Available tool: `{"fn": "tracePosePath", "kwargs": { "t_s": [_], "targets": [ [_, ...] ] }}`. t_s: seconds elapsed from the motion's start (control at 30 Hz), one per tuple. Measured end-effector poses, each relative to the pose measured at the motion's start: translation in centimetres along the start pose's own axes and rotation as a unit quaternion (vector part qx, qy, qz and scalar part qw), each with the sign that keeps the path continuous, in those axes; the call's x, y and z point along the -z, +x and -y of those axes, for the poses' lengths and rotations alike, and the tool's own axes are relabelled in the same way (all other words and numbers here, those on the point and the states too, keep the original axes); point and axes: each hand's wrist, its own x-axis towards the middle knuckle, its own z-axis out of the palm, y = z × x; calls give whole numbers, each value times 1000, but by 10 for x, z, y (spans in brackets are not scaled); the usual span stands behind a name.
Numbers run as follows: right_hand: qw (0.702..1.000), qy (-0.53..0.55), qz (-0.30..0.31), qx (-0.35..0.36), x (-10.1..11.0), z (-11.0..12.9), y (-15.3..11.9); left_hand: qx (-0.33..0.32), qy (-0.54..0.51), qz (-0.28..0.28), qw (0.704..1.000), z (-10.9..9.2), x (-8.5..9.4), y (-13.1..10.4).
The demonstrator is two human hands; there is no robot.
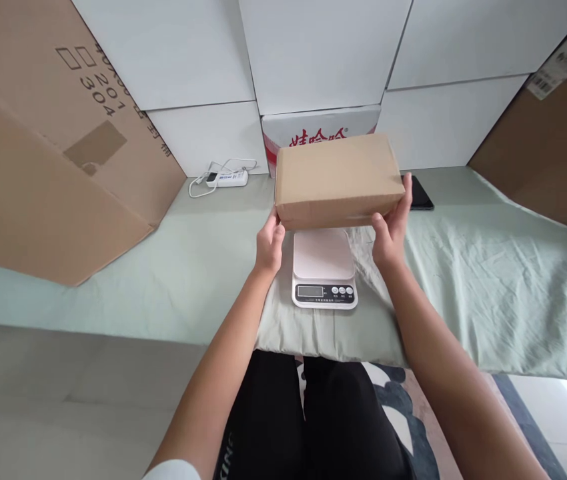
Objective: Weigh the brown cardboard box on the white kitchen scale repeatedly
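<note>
Between both hands a brown cardboard box is held up, slightly tilted, over the back part of a white kitchen scale. My left hand grips its lower left corner, thumb in front, other fingers mostly hidden behind and under it. My right hand holds the lower right corner, with the thumb at the front and a finger along the right side. The scale lies on a pale green cloth, its display and buttons facing me.
A white power strip with cable lies at the back left. A black phone is partly behind my right hand. Large cartons flank both sides. A printed white box stands behind the held box.
</note>
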Motion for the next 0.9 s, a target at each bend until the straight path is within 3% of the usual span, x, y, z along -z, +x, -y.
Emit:
{"fn": "tracePosePath", "kwargs": {
  "t_s": [0.2, 0.3, 0.57, 0.9],
  "targets": [
    [998, -44, 22, -33, 33, 19, -81, 8, 11, -12, 1000, -30, 11, -70],
    [997, -68, 25, -37, 37, 18, -102, 30, 18, -15, 999, -33, 12, -86],
    [995, -73, 22, -62, 32, 21, -91, 50, 11, -17, 999, -31, 8, -82],
    [997, -73, 22, -27, 31, 32, -85, 53, 8, -44, 998, -20, 12, -84]
  ]
}}
